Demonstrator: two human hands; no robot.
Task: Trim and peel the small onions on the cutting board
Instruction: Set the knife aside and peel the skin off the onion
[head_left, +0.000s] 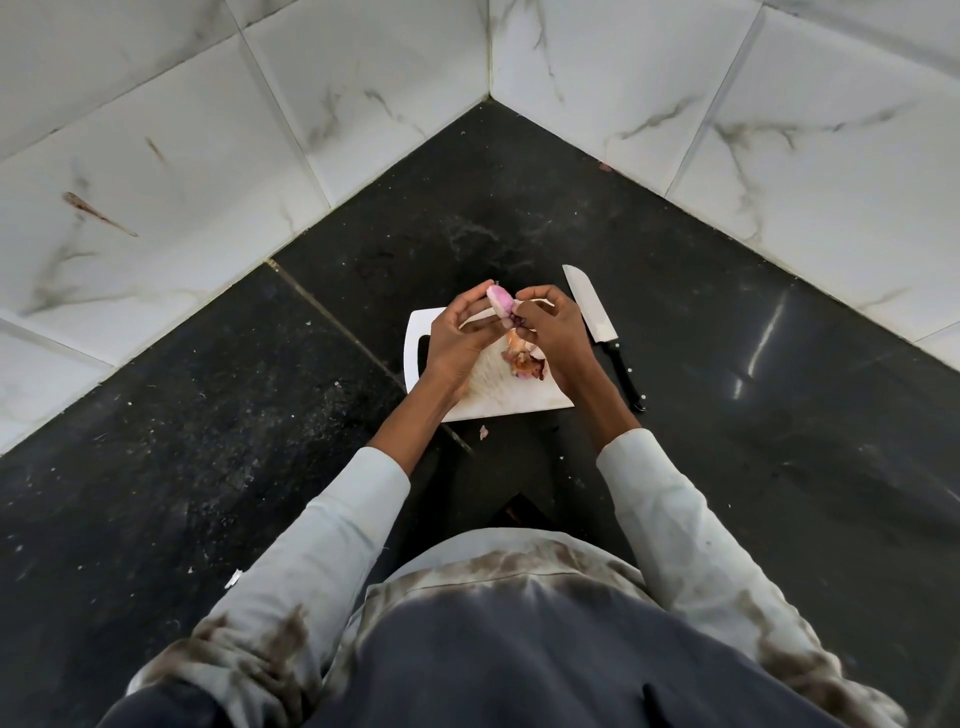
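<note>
Onion (497, 302), small and pinkish-purple, sits up between both hands, held just above the far end of the white cutting board (519, 400). The left hand (460, 332) curls its fingers around the onion from the left side, gripping it. The right hand (550, 327) pinches at the onion's near right edge, where a darker purple bit of skin shows between its fingertips. Below the hands, a small heap of orange-brown peels (522, 358) lies on the board, partly hidden by the right wrist. A knife (597, 327) with a black handle rests on the dark desk (208, 389) just beside the board's right edge, blade pointing toward the wall. One small pale scrap of skin (483, 432) lies on the desk just in front of the board's near edge. White marble-patterned tiles (208, 130) meet in a corner behind the desk. Both arms wear pale sleeves (332, 530) with brown blotches.
</note>
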